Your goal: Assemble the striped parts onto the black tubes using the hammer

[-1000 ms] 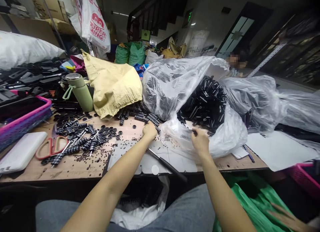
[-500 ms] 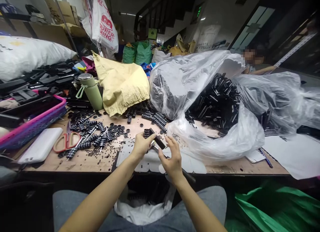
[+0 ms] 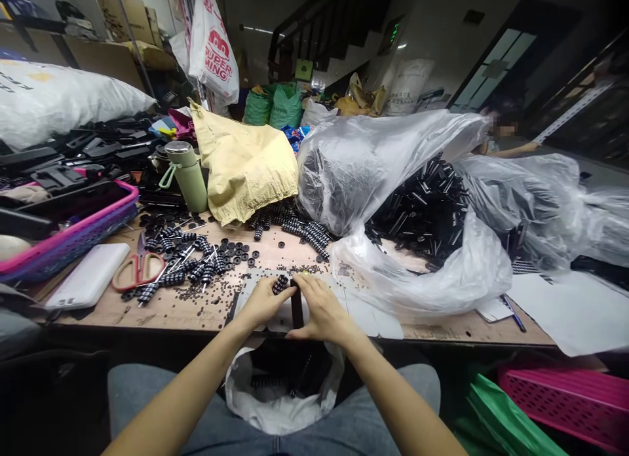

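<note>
Over the near edge of the table, my left hand (image 3: pixel 263 304) pinches a short black roller with pale checks (image 3: pixel 280 284); its thumb reaches to the far end of a narrow black plastic bar (image 3: pixel 297 310). My right hand (image 3: pixel 322 308) spans this bar, fingertips at the far end and thumb near the close end. Beneath both hands lies a pale sheet (image 3: pixel 373 318) on the wooden tabletop. Small black rings (image 3: pixel 201 308) are scattered left of the hands. Beyond them is a heap of checked rollers (image 3: pixel 171 272), some on metal rods.
An open clear plastic bag (image 3: pixel 344 174) of black parts stands ahead right. Orange-handled scissors (image 3: pixel 140 272), a white box-like object (image 3: pixel 88 276), a green flask (image 3: pixel 189 181) and a pink-rimmed basket (image 3: pixel 93 223) are left. A white bag (image 3: pixel 275 420) hangs open at my lap. A person sits far right.
The black bar has turned from slanted to nearly upright in the view and come closer. My right hand has closed over it. The metal-shafted tool by my right hand is out of sight.
</note>
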Action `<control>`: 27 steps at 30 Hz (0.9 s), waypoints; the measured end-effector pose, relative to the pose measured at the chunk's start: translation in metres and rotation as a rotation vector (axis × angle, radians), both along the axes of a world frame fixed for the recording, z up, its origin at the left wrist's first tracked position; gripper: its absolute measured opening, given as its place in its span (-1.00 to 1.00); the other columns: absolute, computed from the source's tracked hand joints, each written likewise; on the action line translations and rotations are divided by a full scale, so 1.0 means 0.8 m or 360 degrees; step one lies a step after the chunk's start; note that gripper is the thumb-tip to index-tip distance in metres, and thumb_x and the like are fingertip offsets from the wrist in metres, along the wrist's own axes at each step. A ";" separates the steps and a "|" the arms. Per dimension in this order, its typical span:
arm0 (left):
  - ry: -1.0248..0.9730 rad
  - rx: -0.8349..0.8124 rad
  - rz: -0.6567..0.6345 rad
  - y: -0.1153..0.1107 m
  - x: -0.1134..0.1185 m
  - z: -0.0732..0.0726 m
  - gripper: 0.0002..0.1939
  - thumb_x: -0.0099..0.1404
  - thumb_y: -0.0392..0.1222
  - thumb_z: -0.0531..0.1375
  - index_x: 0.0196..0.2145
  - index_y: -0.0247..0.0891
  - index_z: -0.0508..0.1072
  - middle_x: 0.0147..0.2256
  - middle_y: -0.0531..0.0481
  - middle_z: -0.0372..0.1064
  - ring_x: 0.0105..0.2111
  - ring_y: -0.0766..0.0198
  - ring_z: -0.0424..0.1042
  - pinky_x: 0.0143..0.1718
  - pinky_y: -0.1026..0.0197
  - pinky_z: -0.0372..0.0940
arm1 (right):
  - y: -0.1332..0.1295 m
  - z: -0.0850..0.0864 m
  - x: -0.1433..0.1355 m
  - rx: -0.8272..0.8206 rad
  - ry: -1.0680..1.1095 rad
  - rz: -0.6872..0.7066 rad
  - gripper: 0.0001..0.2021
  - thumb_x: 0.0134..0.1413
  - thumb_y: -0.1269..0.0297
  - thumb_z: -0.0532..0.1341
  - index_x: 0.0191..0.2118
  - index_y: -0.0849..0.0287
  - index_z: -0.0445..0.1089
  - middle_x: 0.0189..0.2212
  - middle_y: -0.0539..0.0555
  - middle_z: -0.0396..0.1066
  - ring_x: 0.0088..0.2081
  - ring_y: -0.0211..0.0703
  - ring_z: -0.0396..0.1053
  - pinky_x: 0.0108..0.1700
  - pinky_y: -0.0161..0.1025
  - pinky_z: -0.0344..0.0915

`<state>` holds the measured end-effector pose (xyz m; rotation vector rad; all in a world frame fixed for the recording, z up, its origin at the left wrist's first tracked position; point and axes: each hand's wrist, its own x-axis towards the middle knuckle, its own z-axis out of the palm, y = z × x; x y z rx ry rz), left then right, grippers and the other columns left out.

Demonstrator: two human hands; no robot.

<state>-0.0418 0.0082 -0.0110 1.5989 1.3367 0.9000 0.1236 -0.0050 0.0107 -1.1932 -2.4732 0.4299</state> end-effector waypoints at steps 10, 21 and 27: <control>0.0450 0.0678 0.0342 -0.055 -0.059 -0.030 -0.77 0.20 -0.19 0.06 -0.17 -0.22 0.33 -0.24 -0.10 0.31 -0.18 0.17 0.29 -0.12 0.13 0.20 | -0.030 -0.049 -0.006 -0.0163 -0.0110 -0.0342 0.14 -0.61 -0.25 0.28 0.17 0.26 -0.07 0.10 0.30 0.04 0.11 0.20 -0.01 0.11 0.11 -0.07; -0.0547 -0.0202 0.0046 -0.025 0.009 -0.005 -0.71 0.11 -0.03 0.12 -0.29 -0.29 0.36 -0.62 0.12 0.20 -0.62 0.37 0.19 -0.56 0.32 0.15 | -0.032 -0.023 0.006 -0.0149 0.0235 -0.0123 0.07 -0.54 -0.15 0.32 0.17 0.19 -0.07 0.11 0.26 0.03 0.14 0.13 -0.04 0.14 0.09 -0.07; -0.0124 0.0394 0.0058 -0.035 0.021 0.002 -0.85 0.14 -0.13 0.08 -0.49 -0.24 0.35 -0.50 0.00 0.28 -0.46 0.30 0.27 -0.40 0.29 0.18 | -0.038 -0.008 -0.014 -0.1340 0.1419 -0.0741 -0.28 -0.17 -0.29 0.02 0.03 0.15 0.09 -0.08 0.22 0.26 -0.10 -0.03 0.31 -0.09 -0.01 0.24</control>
